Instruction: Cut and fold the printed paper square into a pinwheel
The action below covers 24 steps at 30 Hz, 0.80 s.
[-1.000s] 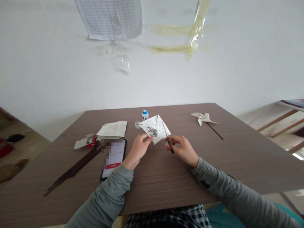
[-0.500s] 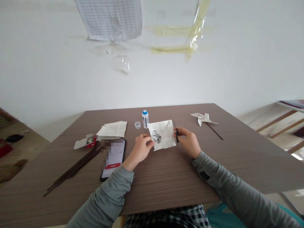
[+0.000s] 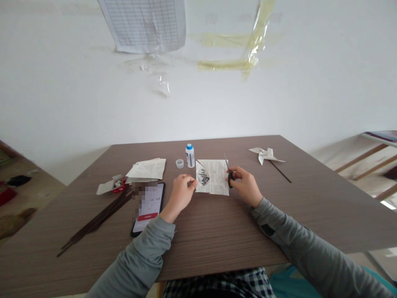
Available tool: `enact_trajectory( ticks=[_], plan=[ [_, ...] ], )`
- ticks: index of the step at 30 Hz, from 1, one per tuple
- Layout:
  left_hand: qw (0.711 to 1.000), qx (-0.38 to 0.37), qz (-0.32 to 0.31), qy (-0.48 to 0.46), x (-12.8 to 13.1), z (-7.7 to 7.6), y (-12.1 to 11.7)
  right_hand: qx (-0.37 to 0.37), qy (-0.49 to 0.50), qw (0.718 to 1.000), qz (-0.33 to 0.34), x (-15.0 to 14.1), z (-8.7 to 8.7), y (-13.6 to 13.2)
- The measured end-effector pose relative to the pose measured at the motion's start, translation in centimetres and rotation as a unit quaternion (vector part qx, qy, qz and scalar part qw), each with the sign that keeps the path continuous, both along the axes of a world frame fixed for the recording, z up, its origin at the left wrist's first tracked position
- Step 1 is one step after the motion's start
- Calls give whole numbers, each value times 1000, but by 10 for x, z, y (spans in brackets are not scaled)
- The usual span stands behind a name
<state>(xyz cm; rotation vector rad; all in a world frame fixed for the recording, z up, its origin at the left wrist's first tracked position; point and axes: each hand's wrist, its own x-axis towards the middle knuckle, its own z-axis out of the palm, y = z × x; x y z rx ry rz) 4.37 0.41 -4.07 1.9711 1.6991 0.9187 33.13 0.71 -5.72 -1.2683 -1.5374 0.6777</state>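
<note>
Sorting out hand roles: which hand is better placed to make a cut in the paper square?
Likely the right: the right hand holds the scissors by the right edge of the paper square. The left hand pinches its left edge, better suited to steadying.

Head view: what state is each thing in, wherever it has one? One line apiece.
Paper square: spread out, apparent slit at upper left corner
Left hand: pinching the paper square's left edge
Scissors: apparently closed
Right hand: gripping the scissors
Bottle: upright
Clear cap: off, beside the bottle
Red box: open
Phone: face up, lit
Paper stack: uneven edges
Sticks: lying together
Pinwheel: assembled, lying down
</note>
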Motion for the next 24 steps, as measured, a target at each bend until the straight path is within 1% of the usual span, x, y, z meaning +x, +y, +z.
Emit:
enact_trajectory(
  ticks=[6, 10, 18, 24],
  plan=[
    [998, 14, 26, -54, 0, 5, -1, -30, 92, 995, 26, -2, -1, 3],
    [996, 1, 42, -85, 4, 8, -4, -44, 142, 989, 22, -3, -1, 3],
    [994, -11, -5, -104, 7, -1, -8, -43, 171, 984, 3, -8, 1, 1],
    [993, -4, 24, -119, 6, 3, -6, -54, 162, 985, 13, -12, -1, -1]
  ],
)
